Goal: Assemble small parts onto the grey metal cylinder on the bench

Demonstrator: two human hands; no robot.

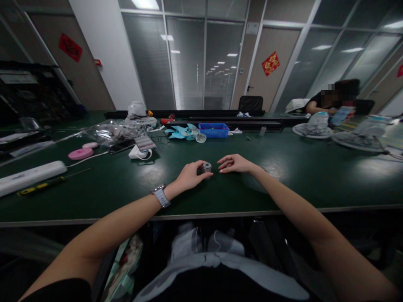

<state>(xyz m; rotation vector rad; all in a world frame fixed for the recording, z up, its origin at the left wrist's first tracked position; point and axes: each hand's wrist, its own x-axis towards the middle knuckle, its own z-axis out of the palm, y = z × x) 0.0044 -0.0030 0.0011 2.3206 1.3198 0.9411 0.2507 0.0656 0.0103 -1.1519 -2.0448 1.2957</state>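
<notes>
My left hand (192, 174) is closed round a small metal cylinder (207, 167), with the thumb on its near side and the fingers behind. The cylinder stands upright at the green tabletop (201, 197), its round top with a dark centre facing up; it looks like a small motor, though fine detail is too small to tell. Just right of it, apart from the cylinder, my right hand (232, 163) hovers with fingers apart and nothing between them. A watch with a pale strap (161, 196) is on my left wrist.
Leftward lie a white power strip (34, 176), a yellow-handled screwdriver (40, 186), a pink round object (80, 154) and a white charger (140, 153). Behind are blue fan blades (185, 132) and a blue basket (214, 131). At far right, a person (330, 98) sits near fan parts (315, 126).
</notes>
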